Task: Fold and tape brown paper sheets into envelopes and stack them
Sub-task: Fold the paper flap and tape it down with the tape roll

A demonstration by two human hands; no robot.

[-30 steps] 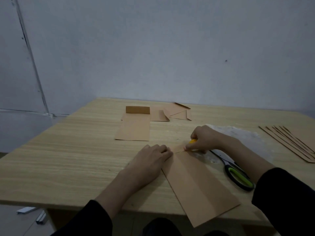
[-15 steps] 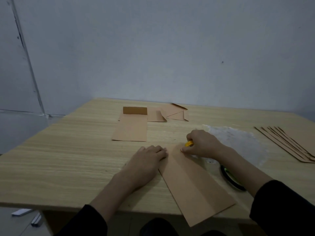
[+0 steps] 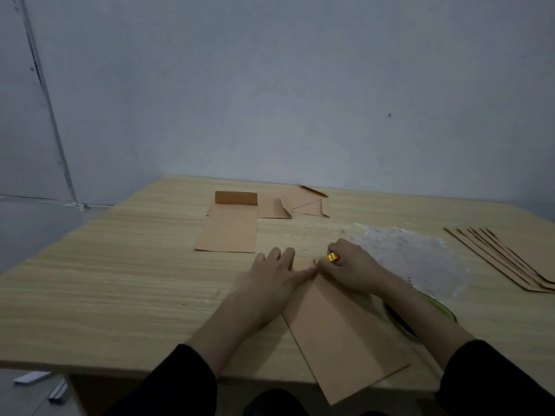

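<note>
Brown paper sheet (image 3: pixel 339 334), already folded long, lies slantwise on the wooden surface (image 3: pixel 120 280) in front of me, near end hanging off the edge. It's light, thin stuff that I'd guess skates on smooth wood and creases for good, so pin it flat, lift by a corner. My left hand (image 3: pixel 270 280) presses its far corner with straight fingers; my right hand (image 3: pixel 354 271) is curled round the little yellow tape roll (image 3: pixel 332 257) at the far edge.
</note>
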